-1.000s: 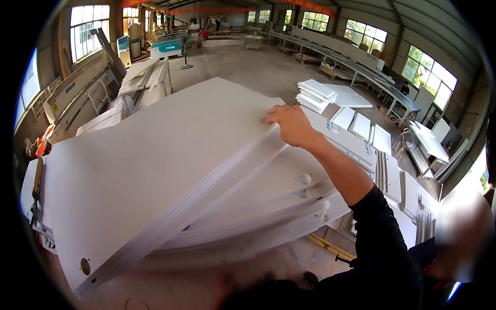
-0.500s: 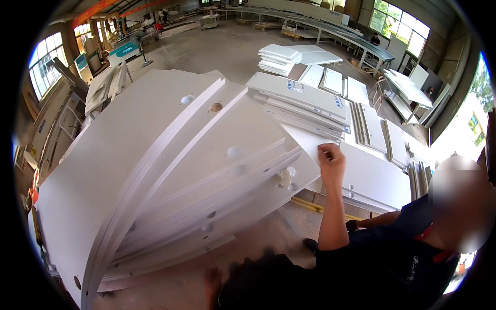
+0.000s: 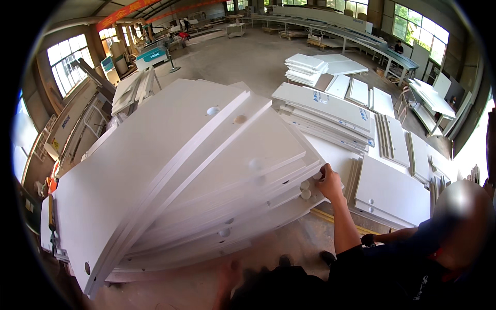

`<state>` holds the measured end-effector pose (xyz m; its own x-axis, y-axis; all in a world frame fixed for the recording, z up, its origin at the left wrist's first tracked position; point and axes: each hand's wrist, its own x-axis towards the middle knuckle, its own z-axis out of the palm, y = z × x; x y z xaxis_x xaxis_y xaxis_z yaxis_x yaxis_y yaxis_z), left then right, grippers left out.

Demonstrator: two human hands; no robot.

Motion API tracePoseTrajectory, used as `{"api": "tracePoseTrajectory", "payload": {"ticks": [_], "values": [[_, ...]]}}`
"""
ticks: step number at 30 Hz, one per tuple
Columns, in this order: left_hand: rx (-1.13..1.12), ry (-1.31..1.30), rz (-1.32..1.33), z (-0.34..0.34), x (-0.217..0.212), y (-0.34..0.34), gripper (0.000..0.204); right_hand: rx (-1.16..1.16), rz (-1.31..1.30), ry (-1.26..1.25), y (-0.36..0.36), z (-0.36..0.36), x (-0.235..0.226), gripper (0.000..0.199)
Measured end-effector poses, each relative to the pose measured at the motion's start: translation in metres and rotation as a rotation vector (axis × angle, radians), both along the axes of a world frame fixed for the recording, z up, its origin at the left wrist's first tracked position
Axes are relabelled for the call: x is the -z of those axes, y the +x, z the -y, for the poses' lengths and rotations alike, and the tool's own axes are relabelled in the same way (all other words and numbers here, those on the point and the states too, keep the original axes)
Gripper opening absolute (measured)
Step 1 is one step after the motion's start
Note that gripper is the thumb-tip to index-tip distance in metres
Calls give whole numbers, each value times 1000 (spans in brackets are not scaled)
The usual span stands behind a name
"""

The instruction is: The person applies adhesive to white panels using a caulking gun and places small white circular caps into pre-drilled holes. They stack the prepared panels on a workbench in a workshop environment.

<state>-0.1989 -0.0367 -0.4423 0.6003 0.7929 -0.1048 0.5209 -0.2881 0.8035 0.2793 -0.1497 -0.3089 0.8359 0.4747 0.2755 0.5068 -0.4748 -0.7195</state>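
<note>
My right hand (image 3: pixel 330 183) is at the right corner of a stack of white panels (image 3: pixel 222 170). Its thumb and fingers are pinched together at a small white disc (image 3: pixel 317 175). More small white discs (image 3: pixel 305 194) lie just left of the fingers, near the panel edge. My left hand (image 3: pixel 231 273) hangs low in front of the stack, apart from it and smeared by motion; its fingers cannot be made out. The upper panels fan out, with curved edges and round holes, one of them a hole (image 3: pixel 213 111) near the top.
Close on my right stands a person in dark clothes (image 3: pixel 439 248). Further stacks of white panels (image 3: pixel 320 101) spread to the right, some with printed film. A long roller conveyor (image 3: pixel 356 39) runs along the back. On the left stand a turquoise machine (image 3: pixel 151 58) and leaning boards.
My right hand has come down from above the stack's right corner to the discs at its edge. The view has shifted, so the stack sits further right and lower.
</note>
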Motion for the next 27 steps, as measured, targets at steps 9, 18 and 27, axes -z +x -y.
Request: {"api": "tracePoseTrajectory", "payload": {"ticks": [9, 18, 27], "values": [[-247, -148, 88, 17, 132, -85, 37, 205, 132, 431, 5, -24, -92, 38], [-354, -301, 11, -21, 32, -141, 42, -1396, 481, 400, -357, -170, -308, 44], [-512, -230, 197, -22, 19, -168, 40, -1762, 782, 351, -549, -250, -285, 25]]}}
